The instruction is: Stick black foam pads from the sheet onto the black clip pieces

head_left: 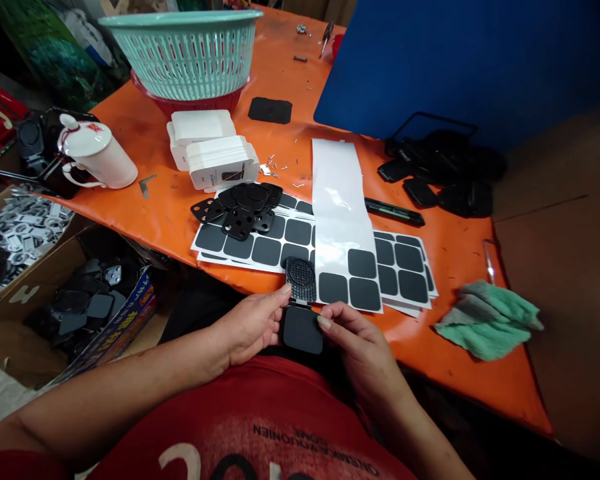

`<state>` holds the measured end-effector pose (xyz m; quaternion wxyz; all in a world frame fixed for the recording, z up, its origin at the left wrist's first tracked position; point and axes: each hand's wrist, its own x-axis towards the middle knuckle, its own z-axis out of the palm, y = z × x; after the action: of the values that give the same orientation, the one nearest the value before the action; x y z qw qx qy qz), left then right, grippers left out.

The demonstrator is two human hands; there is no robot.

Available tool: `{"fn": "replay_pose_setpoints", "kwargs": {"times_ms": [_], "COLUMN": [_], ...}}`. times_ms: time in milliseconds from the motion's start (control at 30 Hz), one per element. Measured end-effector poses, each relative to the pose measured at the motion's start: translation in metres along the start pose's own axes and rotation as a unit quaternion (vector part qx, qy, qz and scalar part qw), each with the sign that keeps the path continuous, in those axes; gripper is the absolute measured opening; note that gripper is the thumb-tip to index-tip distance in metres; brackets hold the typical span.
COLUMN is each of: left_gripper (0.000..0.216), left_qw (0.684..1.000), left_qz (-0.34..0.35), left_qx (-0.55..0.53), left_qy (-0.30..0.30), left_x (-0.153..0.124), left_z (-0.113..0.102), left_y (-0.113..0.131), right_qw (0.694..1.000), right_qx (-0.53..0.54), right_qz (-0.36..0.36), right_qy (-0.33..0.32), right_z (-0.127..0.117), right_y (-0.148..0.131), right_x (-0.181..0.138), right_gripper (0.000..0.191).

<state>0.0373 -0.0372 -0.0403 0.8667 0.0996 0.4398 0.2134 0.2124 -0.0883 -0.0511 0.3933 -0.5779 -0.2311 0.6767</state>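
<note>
Between our hands, just off the orange counter (155, 200) edge, left hand (253, 327) and right hand (353, 340) pinch a black hinged plastic case (301, 313); its smooth pad could stick crooked if either hand slips.

One view only, worn on the head, looking forward and steeply down over the person's own chest and forearms. Left hand (253, 325) and right hand (353, 333) sit low centre, close to the lens. The fingertips (285, 291) meet at the near edge of the orange table (150, 200). Beyond the fingers the tabletop runs away to the upper frame, where a green basket (185, 53) stands far left and a blue board (460, 60) far right. Left of the fingers and below table level, cardboard boxes (55, 313) show on the floor. Wide lens: edges bow outward. No second view shares the scene.
</note>
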Motion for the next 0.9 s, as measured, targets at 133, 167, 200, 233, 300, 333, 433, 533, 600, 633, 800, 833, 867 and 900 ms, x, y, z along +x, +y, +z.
{"fn": "replay_pose_setpoints", "kwargs": {"times_ms": [133,167,200,233,300,333,433,533,600,633,800,833,867,900], "left_gripper": [0.040,0.040,0.040,0.040,0.039,0.039,0.039,0.039,0.038,0.038,0.020,0.017,0.016,0.018], "left_qw": [1.000,1.000,1.000,1.000,1.000,1.000,1.000,1.000,1.000,1.000,1.000,1.000,0.999,0.999], "left_qz": [-0.001,-0.001,-0.001,-0.001,-0.004,-0.005,-0.007,-0.008,-0.007,-0.005,0.017,0.019,0.021,0.024], "left_qx": [0.012,0.014,0.014,0.014,0.013,0.013,0.011,0.008,0.006,0.004,0.015,0.020,0.025,0.031], "left_qy": [-0.001,0.001,0.003,0.004,0.007,0.010,0.021,0.024,0.023,0.022,0.004,0.000,-0.003,-0.005], "left_x": [-0.0015,-0.0019,-0.0022,-0.0023,-0.0024,-0.0025,-0.0028,-0.0033,-0.0034,-0.0032,-0.0019,-0.0016,-0.0015,-0.0014], "left_z": [0.0012,0.0017,0.0021,0.0025,0.0032,0.0035,0.0041,0.0043,0.0038,0.0032,-0.0012,-0.0018,-0.0021,-0.0021], "left_y": [0.0009,0.0012,0.0015,0.0017,0.0020,0.0022,0.0028,0.0031,0.0023,0.0016,-0.0028,-0.0033,-0.0038,-0.0041], "right_qw": [1.000,1.000,1.000,1.000,1.000,1.000,0.999,0.998,0.997,0.997,0.986,0.983,0.979,0.974], "right_qx": [0.003,0.002,0.001,0.000,-0.006,-0.010,-0.028,-0.049,-0.065,-0.075,-0.143,-0.157,-0.172,-0.192], "right_qz": [0.004,0.004,0.003,0.002,-0.002,-0.004,-0.015,-0.021,-0.025,-0.031,-0.076,-0.087,-0.099,-0.113], "right_qy": [0.002,0.002,0.002,0.003,0.004,0.005,0.009,0.013,0.014,0.014,0.025,0.030,0.034,0.036], "right_z": [0.0005,0.0006,0.0007,0.0007,0.0010,0.0011,0.0011,0.0001,-0.0009,-0.0014,-0.0016,-0.0011,-0.0007,-0.0003], "right_y": [-0.0001,-0.0001,-0.0003,-0.0004,-0.0011,-0.0015,-0.0022,-0.0012,0.0003,0.0011,0.0038,0.0036,0.0032,0.0025], "right_x": [0.0010,0.0013,0.0015,0.0016,0.0013,0.0009,0.0000,0.0001,0.0006,0.0009,0.0011,0.0008,0.0004,0.0000], "right_gripper": [0.029,0.029,0.029,0.029,0.029,0.029,0.031,0.032,0.033,0.033,0.031,0.029,0.027,0.025]}}
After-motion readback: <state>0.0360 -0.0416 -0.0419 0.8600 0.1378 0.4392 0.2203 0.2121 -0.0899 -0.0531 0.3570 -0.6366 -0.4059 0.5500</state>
